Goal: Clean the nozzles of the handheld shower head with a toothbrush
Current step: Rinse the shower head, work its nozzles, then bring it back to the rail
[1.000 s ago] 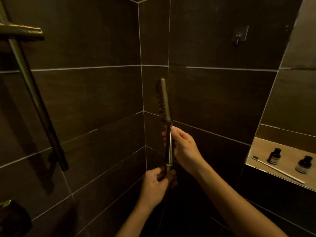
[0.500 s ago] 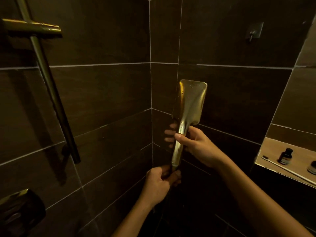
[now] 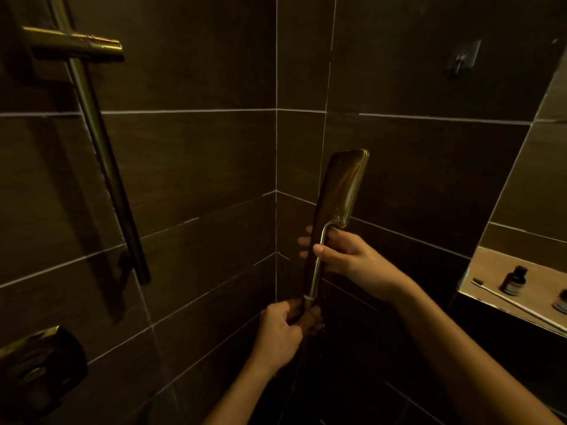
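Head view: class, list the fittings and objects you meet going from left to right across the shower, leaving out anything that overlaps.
rail → shower head → hook → bottle

No text, brand, number or sign is legible in the head view. The small dark glass bottle point(image 3: 513, 282) with a black cap, standing in the pale recessed wall niche point(image 3: 486, 268), carries a pale label band around its body, but the print on it is too small and blurred to read. A second dark bottle point(image 3: 562, 302), cut off by the right edge of the view, shows a similar pale label, likewise unreadable.
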`<act>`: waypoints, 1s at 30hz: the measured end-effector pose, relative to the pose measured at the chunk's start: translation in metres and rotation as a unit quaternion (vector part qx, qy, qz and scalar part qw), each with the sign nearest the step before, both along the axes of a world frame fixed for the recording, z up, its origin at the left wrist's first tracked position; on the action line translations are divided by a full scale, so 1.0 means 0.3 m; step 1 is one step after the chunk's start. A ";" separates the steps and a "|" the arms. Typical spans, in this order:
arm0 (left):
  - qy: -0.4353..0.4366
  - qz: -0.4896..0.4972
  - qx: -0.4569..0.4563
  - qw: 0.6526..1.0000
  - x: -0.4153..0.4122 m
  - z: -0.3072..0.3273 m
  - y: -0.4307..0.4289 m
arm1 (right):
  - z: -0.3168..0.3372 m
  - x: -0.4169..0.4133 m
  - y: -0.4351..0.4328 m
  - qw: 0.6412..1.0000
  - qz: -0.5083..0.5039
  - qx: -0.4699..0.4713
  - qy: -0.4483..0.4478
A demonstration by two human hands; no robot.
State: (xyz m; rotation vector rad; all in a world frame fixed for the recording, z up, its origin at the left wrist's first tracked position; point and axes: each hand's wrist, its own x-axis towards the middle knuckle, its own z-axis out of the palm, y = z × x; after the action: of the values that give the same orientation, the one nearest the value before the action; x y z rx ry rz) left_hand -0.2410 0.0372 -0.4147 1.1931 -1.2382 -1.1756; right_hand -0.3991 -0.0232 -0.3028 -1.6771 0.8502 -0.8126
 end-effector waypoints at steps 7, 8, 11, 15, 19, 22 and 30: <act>-0.007 0.033 -0.014 0.999 -0.007 -0.013 0.016 | -0.036 0.035 0.002 0.982 -0.135 -0.124 0.048; -0.010 0.035 -0.012 0.999 -0.005 -0.014 0.016 | -0.040 0.039 0.004 0.977 -0.156 -0.138 0.054; -0.003 0.028 -0.010 1.000 0.002 -0.018 0.020 | -0.041 0.052 0.018 0.964 -0.178 -0.182 0.070; 0.037 0.018 -0.007 0.999 -0.002 -0.013 0.029 | -0.013 0.057 0.035 0.981 -0.109 -0.152 0.044; 0.067 -0.011 0.003 0.998 0.006 -0.016 0.039 | 0.004 0.038 0.046 0.997 -0.023 -0.069 -0.020; 0.060 -0.009 -0.003 0.998 0.004 -0.019 0.046 | -0.016 0.053 0.044 0.985 -0.110 -0.131 -0.004; 0.092 0.002 0.000 0.996 -0.002 -0.017 0.046 | 0.009 0.049 0.041 0.990 -0.026 -0.128 0.047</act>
State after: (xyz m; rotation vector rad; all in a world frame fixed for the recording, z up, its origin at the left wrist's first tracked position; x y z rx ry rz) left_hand -0.2417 0.0509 -0.4199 1.0606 -1.0969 -1.2539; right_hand -0.3843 -0.0107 -0.3002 -1.9374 0.8859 -0.9141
